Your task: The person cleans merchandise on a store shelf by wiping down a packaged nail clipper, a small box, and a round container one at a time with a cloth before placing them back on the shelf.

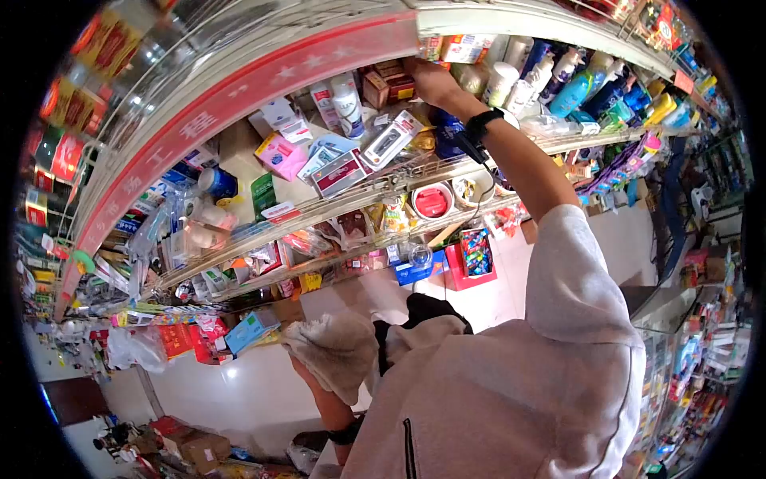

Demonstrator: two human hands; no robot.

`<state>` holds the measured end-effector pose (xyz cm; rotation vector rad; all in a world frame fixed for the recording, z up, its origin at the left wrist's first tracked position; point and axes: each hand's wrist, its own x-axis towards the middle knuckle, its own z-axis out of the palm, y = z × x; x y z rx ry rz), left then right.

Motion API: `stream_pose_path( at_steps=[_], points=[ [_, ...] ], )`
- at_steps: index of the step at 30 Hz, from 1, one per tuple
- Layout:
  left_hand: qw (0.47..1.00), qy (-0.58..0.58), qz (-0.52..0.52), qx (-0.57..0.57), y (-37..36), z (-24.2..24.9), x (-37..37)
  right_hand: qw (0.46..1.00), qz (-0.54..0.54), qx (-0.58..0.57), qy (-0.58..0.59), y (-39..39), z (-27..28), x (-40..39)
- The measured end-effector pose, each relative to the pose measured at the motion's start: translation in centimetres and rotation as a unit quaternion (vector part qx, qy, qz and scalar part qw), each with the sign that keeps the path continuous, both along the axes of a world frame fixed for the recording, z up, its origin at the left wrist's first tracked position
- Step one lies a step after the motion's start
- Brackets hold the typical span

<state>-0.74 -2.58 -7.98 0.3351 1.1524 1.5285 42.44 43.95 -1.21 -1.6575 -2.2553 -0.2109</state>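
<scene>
My right hand [433,83] reaches into the upper shelf, beside some small brown boxes [389,84]. Its fingertips are partly hidden under the shelf edge above, so I cannot see whether they grip a box. A black band [483,121] circles that wrist. Low down, my left hand [317,391] is mostly covered by a greyish cloth [333,351], which it seems to hold; the fingers are hidden. Left of the brown boxes stand a white bottle [347,104], a boxed item in white packaging [392,139] and a pink box [281,156].
Pump bottles [572,92] crowd the shelf to the right. A red sloping shelf front [239,88] overhangs the left part. Below are a red-lidded tub [432,202], a red box of colourful small items [477,254] and a blue box [420,269]. A dark cable hangs near my right forearm.
</scene>
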Motion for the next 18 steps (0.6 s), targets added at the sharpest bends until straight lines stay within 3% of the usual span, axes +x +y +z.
stream_pose_path(
  at_steps=[1, 2, 5, 6, 8, 11, 13, 15, 18],
  points=[
    [0.988, 0.155, -0.007, -0.011, -0.6, -0.9, -0.2, 0.999, 0.026, 0.026, -0.013, -0.1, -0.3, 0.2],
    [0.987, 0.159, -0.01, -0.015, -1.3, -1.2, -0.2, 0.998, 0.05, 0.024, -0.036, 0.4, -1.3, 0.7],
    [0.996, 0.085, -0.008, -0.036, -2.3, -0.4, 1.0, 0.999, 0.027, 0.037, 0.009, -2.9, 2.1, -1.0],
    [0.997, 0.061, -0.01, -0.041, -2.7, 0.0, 1.5, 0.994, 0.057, 0.09, 0.031, -4.2, 3.1, -1.6],
    [0.998, 0.023, -0.02, -0.05, -3.4, 0.5, 2.3, 0.999, 0.039, -0.013, -0.026, -9.6, 8.3, -4.8],
    [0.997, -0.013, -0.045, -0.065, -5.5, 0.8, 2.9, 0.97, 0.144, -0.001, 0.195, -17.0, 7.0, -11.0],
    [0.994, -0.024, -0.074, -0.078, -7.3, 1.3, 2.8, 0.937, 0.224, -0.155, 0.217, -23.6, 5.9, -14.9],
    [0.99, -0.031, -0.104, -0.094, -9.6, 1.5, 2.2, 0.917, 0.309, -0.197, 0.155, -30.0, 4.2, -17.9],
    [0.985, -0.042, -0.133, -0.105, -13.2, 1.5, 1.0, 0.902, 0.373, -0.129, 0.174, -35.2, -2.1, -23.0]
  ],
)
